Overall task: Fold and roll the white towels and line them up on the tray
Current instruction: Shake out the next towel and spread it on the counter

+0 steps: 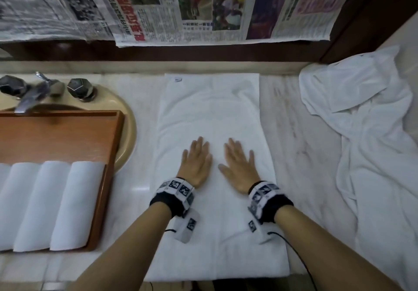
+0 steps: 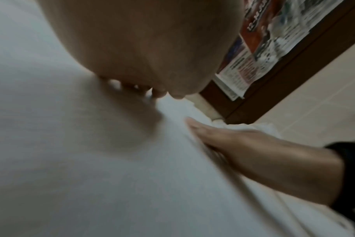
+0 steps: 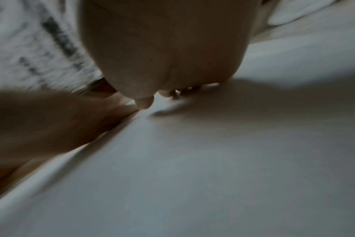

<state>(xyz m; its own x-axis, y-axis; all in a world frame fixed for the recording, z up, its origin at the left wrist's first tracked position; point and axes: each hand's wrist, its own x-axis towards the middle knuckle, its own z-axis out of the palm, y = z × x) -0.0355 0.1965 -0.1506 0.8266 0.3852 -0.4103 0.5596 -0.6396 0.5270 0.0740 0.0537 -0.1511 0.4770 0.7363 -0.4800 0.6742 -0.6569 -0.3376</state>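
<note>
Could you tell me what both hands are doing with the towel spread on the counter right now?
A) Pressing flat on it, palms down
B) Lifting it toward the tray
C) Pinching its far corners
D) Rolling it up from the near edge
A: the left hand and right hand lie side by side with straight fingers, palms down on the flat towel.
</note>
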